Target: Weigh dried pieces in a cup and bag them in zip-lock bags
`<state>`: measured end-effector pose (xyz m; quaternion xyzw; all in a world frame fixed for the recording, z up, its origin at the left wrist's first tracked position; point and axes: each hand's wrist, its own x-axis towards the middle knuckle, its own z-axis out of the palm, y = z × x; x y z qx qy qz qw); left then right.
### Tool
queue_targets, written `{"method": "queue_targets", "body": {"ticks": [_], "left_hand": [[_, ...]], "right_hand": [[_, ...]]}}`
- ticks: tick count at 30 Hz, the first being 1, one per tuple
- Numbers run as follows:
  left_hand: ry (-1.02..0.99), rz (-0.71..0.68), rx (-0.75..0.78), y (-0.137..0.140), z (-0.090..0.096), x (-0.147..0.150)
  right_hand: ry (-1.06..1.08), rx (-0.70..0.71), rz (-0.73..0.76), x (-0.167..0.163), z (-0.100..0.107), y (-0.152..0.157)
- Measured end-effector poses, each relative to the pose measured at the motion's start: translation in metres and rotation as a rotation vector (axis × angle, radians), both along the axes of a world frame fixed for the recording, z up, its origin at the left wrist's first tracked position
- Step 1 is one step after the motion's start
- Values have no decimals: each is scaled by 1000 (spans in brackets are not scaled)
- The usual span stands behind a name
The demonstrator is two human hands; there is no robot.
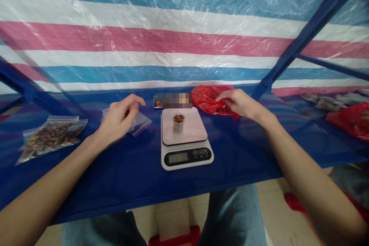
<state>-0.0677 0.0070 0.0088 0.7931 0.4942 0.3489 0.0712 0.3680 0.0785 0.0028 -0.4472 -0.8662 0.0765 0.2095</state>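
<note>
A small cup [178, 126] heaped with brown dried pieces stands on the plate of a white digital kitchen scale [187, 161]; its display seems to read 7.9. My right hand [240, 103] reaches into the mouth of a red plastic bag [203, 96], fingers drawn together. Its fingertips are partly hidden, and some brown bits show beneath them. To the left of the scale, my left hand [119, 117] hovers over or rests on clear zip bags [141, 123]; which, I cannot tell. Its fingers are loosely bent, thumb and index apart, with nothing visible between them.
Filled zip bags [53, 134] of brown pieces lie at the left on the blue table [138, 177]. A phone [157, 102], partly blurred out, lies behind the scale. Another red bag [350, 121] is far right. Blue metal struts [288, 50] and a striped tarp [161, 42] stand behind.
</note>
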Motion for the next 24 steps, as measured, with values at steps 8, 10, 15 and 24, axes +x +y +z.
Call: {"method": "queue_targets", "body": {"ticks": [8, 10, 15, 24], "left_hand": [[1, 40, -29, -1, 0, 2], [1, 38, -33, 0, 0, 2], [17, 30, -34, 1, -1, 0], [38, 27, -43, 1, -1, 3]], "right_hand": [[-25, -21, 146, -17, -5, 1], [-69, 24, 155, -22, -8, 1], [-166, 39, 82, -25, -15, 1], [-288, 68, -75, -46, -20, 1]]}}
